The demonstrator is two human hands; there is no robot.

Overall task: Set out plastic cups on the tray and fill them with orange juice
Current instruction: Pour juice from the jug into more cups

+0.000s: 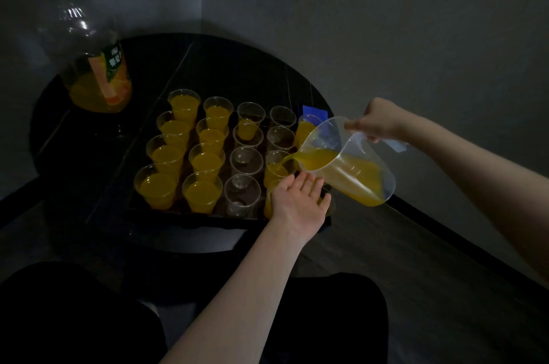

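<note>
Right of centre in the frame, the right hand (377,123) has its grip wrapped round the handle of a clear plastic jug (347,161), tipped over so juice runs off the spout into a cup (277,169) in the fourth column of the tray (190,216). The left hand (300,203) is flat and relaxed, palm up, fingers straight, sitting just under the jug's lip and over the nearest cup in that column; it grips nothing, and I can't tell if it actually touches the jug.

Handling-wise, I'd guess these cups are super light and flimsy, thin walls that buckle if you squeeze, so full ones are best left alone or taken low with a soft pinch. The jug looks stiffer but it's about a third full, so the weight sloshes toward the spout; the handle is the sensible place to hold it, maybe with a hand under the base for support. Spilled juice would make everything slippery.

Two columns on the left side of the tray look full, the third is mostly empty apart from a bit in the far ones, and the fourth is being worked on.

Everything sits on a dark round glossy worktop (89,155) shoved into a corner of grey walls. Upper left there's a big juice bottle (98,75) with a green cap, only the bottom part filled. Lighting is really dim, and dark floor shows at the lower right.
</note>
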